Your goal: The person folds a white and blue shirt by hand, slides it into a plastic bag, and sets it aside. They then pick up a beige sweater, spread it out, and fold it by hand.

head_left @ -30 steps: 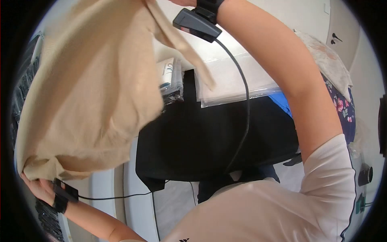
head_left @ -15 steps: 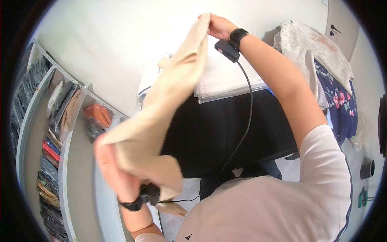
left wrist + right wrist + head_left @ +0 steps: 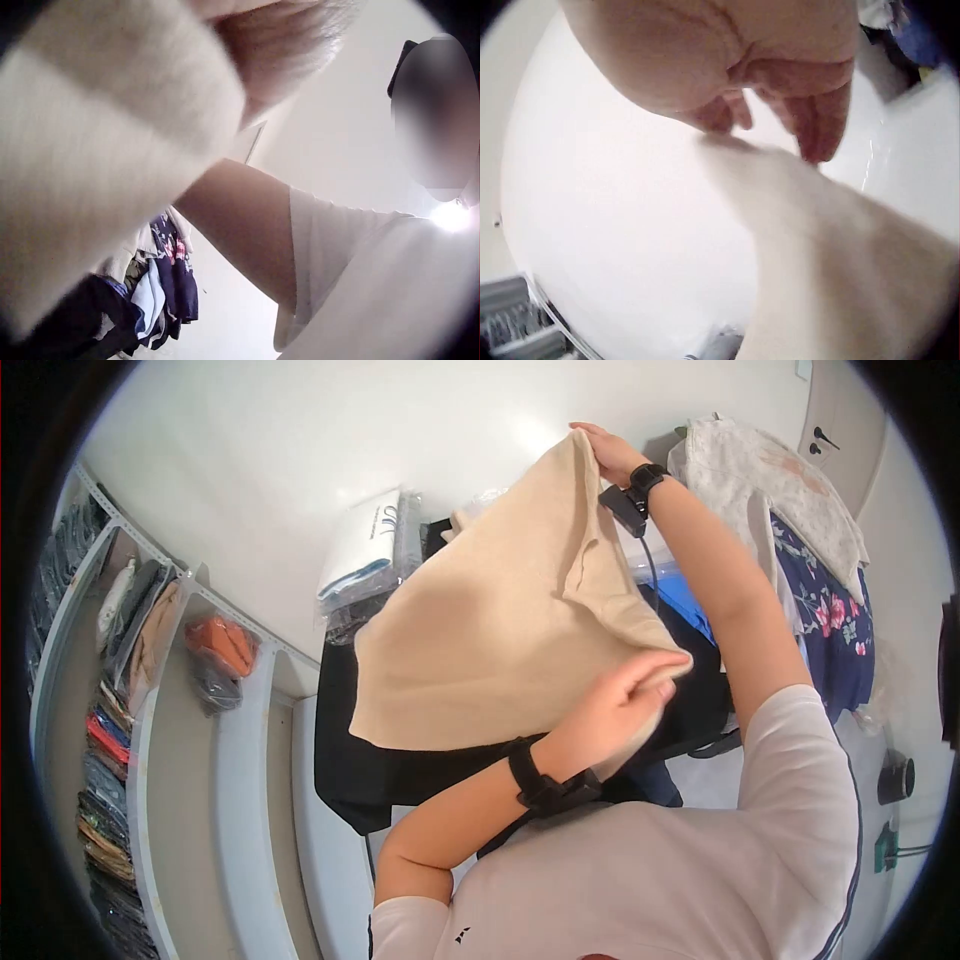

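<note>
A beige knit garment (image 3: 480, 620) is stretched between both hands above a black-covered table (image 3: 345, 780). At its top corner, my right hand (image 3: 612, 455) pinches the fabric between thumb and fingers. My left hand (image 3: 605, 715) crosses in front of the body and grips the garment's lower right edge, thumb on top. A fold hangs open along the side between the two hands. In the right wrist view, the pinched corner of the garment (image 3: 817, 232) drops away below the fingers. The cloth fills the left side of the left wrist view, blurred.
Shelves (image 3: 150, 760) on the left hold many bagged garments, with an orange bagged item (image 3: 222, 645) among them. White plastic-wrapped packages (image 3: 360, 545) lie at the table's back left. Blue cloth (image 3: 685, 605) shows at the right, beside hanging clothes (image 3: 825, 595).
The garment has swung from the left to over the table and spread out. My left hand has moved right across the body with its edge; my right hand has shifted slightly right.
</note>
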Demonstrator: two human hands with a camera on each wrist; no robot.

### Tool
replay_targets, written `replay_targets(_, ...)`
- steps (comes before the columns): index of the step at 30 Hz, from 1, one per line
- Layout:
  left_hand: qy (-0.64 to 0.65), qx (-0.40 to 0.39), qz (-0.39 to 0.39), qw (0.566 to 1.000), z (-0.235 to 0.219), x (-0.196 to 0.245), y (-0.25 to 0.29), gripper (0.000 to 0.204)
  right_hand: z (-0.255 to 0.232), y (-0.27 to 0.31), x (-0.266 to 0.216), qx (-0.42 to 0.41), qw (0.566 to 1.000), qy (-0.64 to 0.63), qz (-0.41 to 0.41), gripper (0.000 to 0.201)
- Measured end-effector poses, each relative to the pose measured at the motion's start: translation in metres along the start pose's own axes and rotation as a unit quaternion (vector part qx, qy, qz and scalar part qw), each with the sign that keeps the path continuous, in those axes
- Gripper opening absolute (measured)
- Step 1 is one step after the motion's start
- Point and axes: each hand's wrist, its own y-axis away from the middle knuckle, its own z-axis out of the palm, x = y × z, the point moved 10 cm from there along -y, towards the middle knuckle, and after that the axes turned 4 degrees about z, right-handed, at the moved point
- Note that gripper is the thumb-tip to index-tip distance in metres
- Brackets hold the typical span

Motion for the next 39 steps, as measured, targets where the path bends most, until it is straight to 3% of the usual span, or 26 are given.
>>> replay_targets(1, 0.069, -0.056, -0.08, 0.993, 0.015, -0.021, 0.007, 0.046, -0.016, 0.006, 0.007, 0.051, 0.993, 0.1, 0.038, 0.038)
replay_targets(2, 0.075, -0.058, -0.081, 0.992, 0.015, -0.026, 0.013, 0.046, -0.032, 0.005, 0.017, 0.054, 0.992, 0.103, 0.043, 0.038)
replay_targets(3, -0.009, -0.081, -0.068, 0.994, 0.012, -0.024, 0.021, 0.05, -0.053, -0.006, 0.022, 0.063, 0.957, 0.281, -0.007, 0.037)
replay_targets(4, -0.092, -0.104, -0.055, 0.989, 0.007, -0.023, 0.031, 0.054, -0.038, 0.014, 0.002, 0.068, 0.889, 0.45, -0.055, 0.036)
replay_targets(6, -0.224, -0.071, -0.033, 0.972, -0.027, -0.013, 0.058, 0.05, -0.033, 0.062, 0.011, -0.038, 0.903, 0.425, 0.052, 0.033)
replay_targets(9, -0.348, 0.002, -0.104, 0.932, -0.105, 0.0, 0.109, 0.041, 0.001, 0.147, 0.023, -0.182, 0.901, 0.394, 0.031, 0.028)
replay_targets(10, -0.279, 0.108, -0.208, 0.931, -0.144, -0.01, 0.138, 0.034, 0.013, 0.182, 0.033, -0.22, 0.899, 0.375, 0.062, 0.024)
replay_targets(11, -0.37, 0.153, -0.206, 0.893, -0.174, -0.002, 0.158, 0.034, 0.031, 0.214, 0.03, -0.241, 0.861, 0.447, 0.007, 0.024)
replay_targets(12, -0.381, 0.22, -0.24, 0.865, -0.203, 0.0, 0.181, 0.036, 0.034, 0.236, 0.049, -0.232, 0.877, 0.421, 0.005, 0.025)
replay_targets(13, -0.434, 0.256, -0.244, 0.829, -0.228, 0.005, 0.202, 0.039, 0.033, 0.257, 0.066, -0.193, 0.872, 0.444, 0.071, 0.033)
replay_targets(15, -0.429, 0.342, -0.268, 0.792, -0.284, -0.013, 0.254, 0.044, 0.041, 0.29, 0.075, -0.152, 0.855, 0.495, 0.027, 0.055)
replay_targets(16, -0.455, 0.376, -0.299, 0.75, -0.298, -0.012, 0.271, 0.048, 0.045, 0.301, 0.078, -0.135, 0.83, 0.54, 0.027, 0.059)
replay_targets(18, -0.419, 0.407, -0.369, 0.723, -0.317, -0.03, 0.293, 0.054, 0.051, 0.314, 0.077, -0.093, 0.8, 0.592, -0.006, 0.06)
replay_targets(19, -0.419, 0.409, -0.371, 0.721, -0.319, -0.037, 0.295, 0.054, 0.052, 0.317, 0.084, -0.096, 0.801, 0.591, -0.007, 0.06)
replay_targets(21, -0.605, 0.302, -0.34, 0.653, -0.316, -0.035, 0.274, 0.058, 0.047, 0.322, 0.084, -0.048, 0.802, 0.592, -0.062, 0.045)
replay_targets(22, -0.604, 0.302, -0.34, 0.654, -0.32, -0.036, 0.273, 0.058, 0.045, 0.322, 0.082, -0.047, 0.802, 0.593, -0.061, 0.045)
replay_targets(24, -0.527, 0.325, -0.351, 0.703, -0.33, -0.046, 0.273, 0.056, 0.023, 0.315, 0.08, 0.007, 0.853, 0.521, -0.003, 0.026)
replay_targets(25, -0.482, 0.337, -0.367, 0.72, -0.326, -0.045, 0.271, 0.052, 0.012, 0.312, 0.078, 0.016, 0.854, 0.52, -0.026, 0.017)
replay_targets(26, -0.48, 0.338, -0.368, 0.721, -0.329, -0.049, 0.275, 0.052, -0.008, 0.313, 0.079, 0.043, 0.886, 0.46, 0.039, 0.016)
replay_targets(28, -0.438, 0.367, -0.314, 0.758, -0.339, -0.05, 0.281, 0.051, -0.052, 0.317, 0.075, 0.142, 0.891, 0.423, 0.085, 0.024)
replay_targets(29, -0.432, 0.39, -0.265, 0.769, -0.336, -0.044, 0.281, 0.05, -0.071, 0.322, 0.083, 0.185, 0.935, 0.278, 0.119, 0.026)
replay_targets(31, -0.337, 0.442, -0.225, 0.8, -0.302, -0.015, 0.267, 0.05, -0.104, 0.34, 0.096, 0.237, 0.958, 0.062, 0.152, 0.028)
replay_targets(32, -0.239, 0.49, -0.18, 0.819, -0.283, 0.0, 0.262, 0.051, -0.123, 0.347, 0.094, 0.271, 0.949, 0.089, 0.137, 0.029)
replay_targets(34, -0.2, 0.507, -0.191, 0.816, -0.265, 0.004, 0.27, 0.054, -0.134, 0.359, 0.097, 0.288, 0.935, 0.134, 0.158, 0.032)
replay_targets(37, -0.136, 0.527, -0.188, 0.817, -0.255, -0.014, 0.293, 0.055, -0.106, 0.371, 0.117, 0.234, 0.922, 0.192, 0.241, 0.045)
replay_targets(39, -0.122, 0.533, -0.205, 0.812, -0.265, -0.045, 0.317, 0.052, -0.073, 0.37, 0.117, 0.174, 0.873, 0.383, 0.245, 0.049)
